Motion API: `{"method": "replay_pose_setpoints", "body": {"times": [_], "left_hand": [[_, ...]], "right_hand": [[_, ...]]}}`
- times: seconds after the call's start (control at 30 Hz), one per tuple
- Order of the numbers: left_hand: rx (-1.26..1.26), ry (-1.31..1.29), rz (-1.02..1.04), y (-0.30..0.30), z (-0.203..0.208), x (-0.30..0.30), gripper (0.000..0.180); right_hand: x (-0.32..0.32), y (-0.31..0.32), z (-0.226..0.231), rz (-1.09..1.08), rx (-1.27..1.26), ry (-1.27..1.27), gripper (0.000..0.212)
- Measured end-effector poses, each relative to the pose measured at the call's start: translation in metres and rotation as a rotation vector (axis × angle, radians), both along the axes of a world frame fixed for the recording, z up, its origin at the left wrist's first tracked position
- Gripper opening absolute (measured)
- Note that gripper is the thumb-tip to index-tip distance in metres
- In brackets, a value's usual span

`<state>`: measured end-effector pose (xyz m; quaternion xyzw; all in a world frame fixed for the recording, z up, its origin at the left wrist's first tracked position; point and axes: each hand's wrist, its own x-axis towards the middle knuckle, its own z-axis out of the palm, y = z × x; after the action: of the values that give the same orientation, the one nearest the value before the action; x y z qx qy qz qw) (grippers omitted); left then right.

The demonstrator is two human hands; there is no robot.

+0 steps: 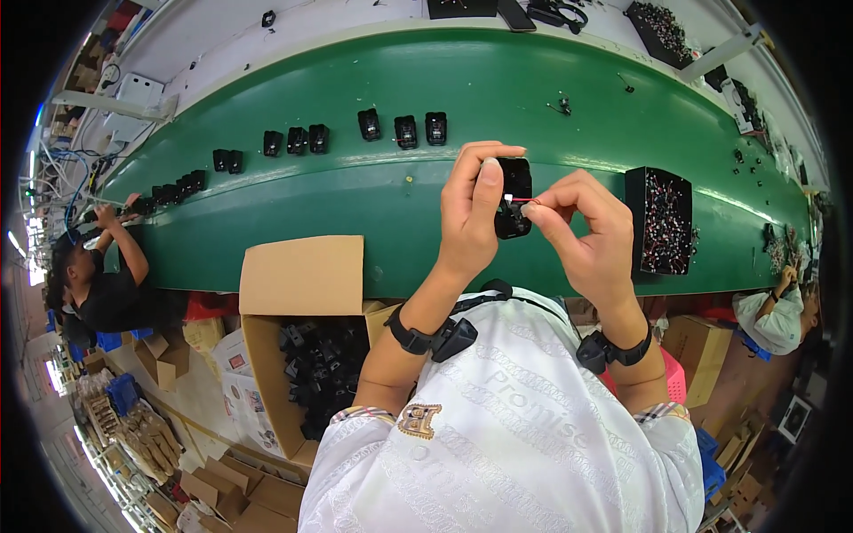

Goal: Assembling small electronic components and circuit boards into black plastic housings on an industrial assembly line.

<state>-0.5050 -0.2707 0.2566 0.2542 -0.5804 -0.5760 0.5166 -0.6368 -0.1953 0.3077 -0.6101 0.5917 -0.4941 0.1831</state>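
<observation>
Black housing [517, 182] is being held in the left hand [469, 215] above the bench [382, 191], toward its near edge, the right hand [591, 226] pinching a red wire [522, 201] there; this unit seems unfinished, while similar housings [405, 131], perhaps done, are standing toward the left end.

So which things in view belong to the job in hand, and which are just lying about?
Likely the job:
black housing, in left hand
red wire, at right hand
housing row
parts tray
parts carton

Seemingly just lying about:
pink basket
white box
floor cartons
</observation>
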Motion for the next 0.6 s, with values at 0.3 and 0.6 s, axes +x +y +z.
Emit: {"method": "replay_pose_setpoints", "body": {"times": [0.3,0.6], "left_hand": [[0.195,0.041,-0.038,0.002,-0.004,-0.005,0.039],[0.203,0.049,-0.122,-0.006,-0.021,-0.006,0.045]], "right_hand": [[0.009,-0.007,-0.032,-0.035,-0.104,0.111,0.011],[-0.010,-0.010,-0.013,0.108,0.131,0.068,0.010]]}}
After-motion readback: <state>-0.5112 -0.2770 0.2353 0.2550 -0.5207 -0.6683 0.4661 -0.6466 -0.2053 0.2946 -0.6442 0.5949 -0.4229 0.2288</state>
